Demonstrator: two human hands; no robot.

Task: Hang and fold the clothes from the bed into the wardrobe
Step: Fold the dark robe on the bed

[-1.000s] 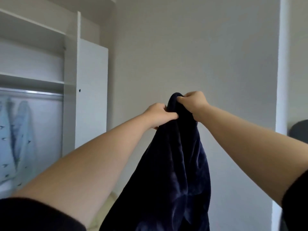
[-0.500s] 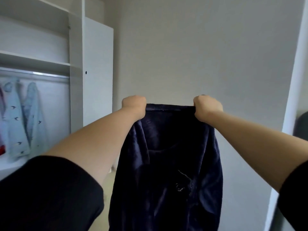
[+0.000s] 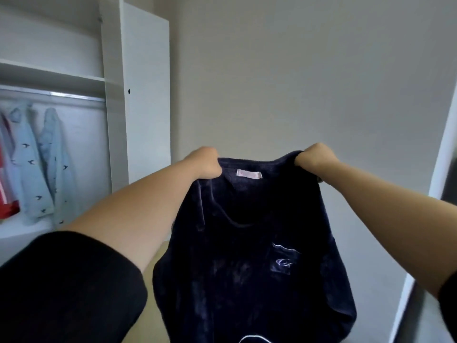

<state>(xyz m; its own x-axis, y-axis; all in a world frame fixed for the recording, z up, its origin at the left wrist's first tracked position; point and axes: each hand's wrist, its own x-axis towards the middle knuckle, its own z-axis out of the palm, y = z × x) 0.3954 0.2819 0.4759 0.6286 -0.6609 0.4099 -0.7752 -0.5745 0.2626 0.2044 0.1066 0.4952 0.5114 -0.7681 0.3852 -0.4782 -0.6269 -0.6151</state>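
Nearest, at 7 o'clock: black sleeve (image 3: 61, 288) on the left arm, forearm bare, reaching up toward centre. At 4 o'clock a second black sleeve edge (image 3: 448, 300) on the right arm.

Centre to 6 o'clock: navy top (image 3: 252, 256), plush dark fabric, held up in the air, hanging down out of the bottom edge. Neck opening faces the camera, pale label (image 3: 249, 173) just under the top hem. Light embroidered mark (image 3: 284, 259) at about 5 o'clock on the cloth. White piping curve at the very bottom.

Left hand (image 3: 206, 164) clenched around the top's left shoulder edge, fingers curled in, fabric bunched in the fist. Right hand (image 3: 316, 158) likewise gripping the right shoulder edge, knuckles up. Hands well apart, top hem stretched between them, sagging slightly.

Below, at 6 to 7 o'clock: strip of tan floor (image 3: 158, 305).

Farther, at 9 o'clock: open white wardrobe (image 3: 111, 120), shelf (image 3: 49, 73) above a metal rail (image 3: 74, 95). Hanging on the rail: two light blue garments (image 3: 37, 164) with small dark bird print, side by side, and a red garment (image 3: 6, 194) at the far left edge, partly cut off. Wardrobe door (image 3: 148, 95) swung open at 10 o'clock.

Farthest: plain grey wall (image 3: 296, 70) from 12 to 3 o'clock. White frame edge (image 3: 442, 144) at 3 o'clock.
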